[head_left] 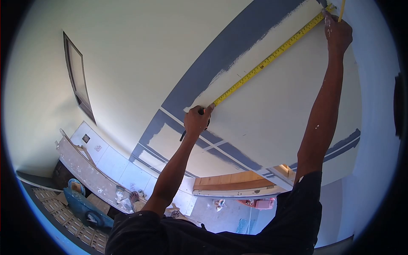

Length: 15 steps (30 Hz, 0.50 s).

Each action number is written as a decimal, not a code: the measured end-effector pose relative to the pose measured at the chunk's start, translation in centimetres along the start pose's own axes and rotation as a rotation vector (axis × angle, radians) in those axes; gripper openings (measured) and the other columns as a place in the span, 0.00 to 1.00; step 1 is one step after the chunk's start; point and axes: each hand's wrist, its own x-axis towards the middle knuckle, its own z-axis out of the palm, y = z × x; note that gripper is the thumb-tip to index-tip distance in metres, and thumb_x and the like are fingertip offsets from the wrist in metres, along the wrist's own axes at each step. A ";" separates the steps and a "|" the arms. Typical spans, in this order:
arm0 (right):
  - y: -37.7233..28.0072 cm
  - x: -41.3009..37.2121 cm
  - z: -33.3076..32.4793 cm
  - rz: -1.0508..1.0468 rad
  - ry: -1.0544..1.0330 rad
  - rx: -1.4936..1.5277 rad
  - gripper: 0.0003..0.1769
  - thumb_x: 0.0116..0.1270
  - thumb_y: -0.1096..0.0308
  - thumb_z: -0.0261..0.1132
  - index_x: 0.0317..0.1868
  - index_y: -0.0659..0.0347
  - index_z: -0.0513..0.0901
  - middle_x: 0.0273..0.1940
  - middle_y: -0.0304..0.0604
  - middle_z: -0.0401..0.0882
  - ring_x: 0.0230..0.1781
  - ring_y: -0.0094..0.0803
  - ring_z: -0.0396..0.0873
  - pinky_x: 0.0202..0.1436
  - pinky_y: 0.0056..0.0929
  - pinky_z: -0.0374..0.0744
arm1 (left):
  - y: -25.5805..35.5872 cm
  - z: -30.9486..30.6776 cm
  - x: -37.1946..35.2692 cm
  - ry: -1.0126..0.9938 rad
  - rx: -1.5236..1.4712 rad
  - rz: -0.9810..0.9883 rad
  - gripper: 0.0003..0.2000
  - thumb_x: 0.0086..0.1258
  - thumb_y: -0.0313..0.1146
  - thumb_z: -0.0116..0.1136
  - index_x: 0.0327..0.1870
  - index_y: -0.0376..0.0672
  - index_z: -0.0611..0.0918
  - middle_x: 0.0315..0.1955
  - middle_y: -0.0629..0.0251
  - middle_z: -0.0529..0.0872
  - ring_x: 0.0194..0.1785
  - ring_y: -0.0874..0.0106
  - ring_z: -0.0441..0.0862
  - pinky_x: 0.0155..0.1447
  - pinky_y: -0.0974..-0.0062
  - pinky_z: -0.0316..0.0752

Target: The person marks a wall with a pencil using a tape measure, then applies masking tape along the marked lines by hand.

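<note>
A yellow tape measure blade [272, 57] stretches diagonally across the cream wall [272, 110], along a dark grey painted band [212, 51]. My left hand [196, 122] is closed around the tape's case, which is mostly hidden in the palm; a dark strip hangs below the fingers. At the upper right, my right hand [338, 35] pinches the blade's far end against the wall near the corner. A thin yellow stick, like a pencil [341, 10], juts up from that same hand. Small pencil-like marks show on the wall beside the blade.
More grey bands with pale gaps [212, 146] cross the wall lower down. Below are a paint-spattered plank [91, 176] with a foot on it, wooden boards [229, 180], a teal container [83, 208] and a pink object [264, 204] on the floor. A window [77, 72] is at left.
</note>
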 end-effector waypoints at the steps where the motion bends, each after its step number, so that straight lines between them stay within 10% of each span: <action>1: 0.1 0.0 0.1 -0.020 0.017 -0.013 0.22 0.56 0.43 0.63 0.35 0.53 0.88 0.30 0.46 0.84 0.34 0.44 0.82 0.44 0.37 0.77 | 0.0 0.0 0.0 -0.003 0.002 -0.001 0.25 0.61 0.58 0.57 0.16 0.43 0.79 0.06 0.69 0.74 0.12 0.73 0.76 0.23 0.73 0.71; 11: -0.3 -1.7 -0.9 0.278 -0.124 0.398 0.23 0.56 0.46 0.65 0.26 0.61 0.85 0.20 0.41 0.80 0.23 0.33 0.80 0.35 0.32 0.77 | -3.3 0.0 0.3 -0.170 -0.100 0.076 0.23 0.63 0.53 0.57 0.23 0.38 0.79 0.13 0.65 0.76 0.18 0.75 0.75 0.25 0.72 0.69; 13: -0.4 -4.1 -3.7 0.126 0.058 0.478 0.17 0.56 0.62 0.69 0.19 0.67 0.79 0.13 0.47 0.74 0.13 0.34 0.71 0.20 0.35 0.68 | -6.1 -0.8 -0.8 -0.365 -0.204 0.154 0.17 0.64 0.47 0.58 0.30 0.40 0.78 0.16 0.66 0.77 0.21 0.78 0.75 0.28 0.74 0.71; 15: 1.8 -7.5 -6.5 0.047 -0.101 0.360 0.25 0.58 0.47 0.65 0.22 0.65 0.81 0.17 0.39 0.76 0.20 0.27 0.74 0.30 0.30 0.72 | -12.1 -1.8 -3.7 -0.557 -0.208 0.133 0.10 0.64 0.37 0.59 0.40 0.41 0.76 0.22 0.66 0.78 0.24 0.79 0.74 0.28 0.75 0.71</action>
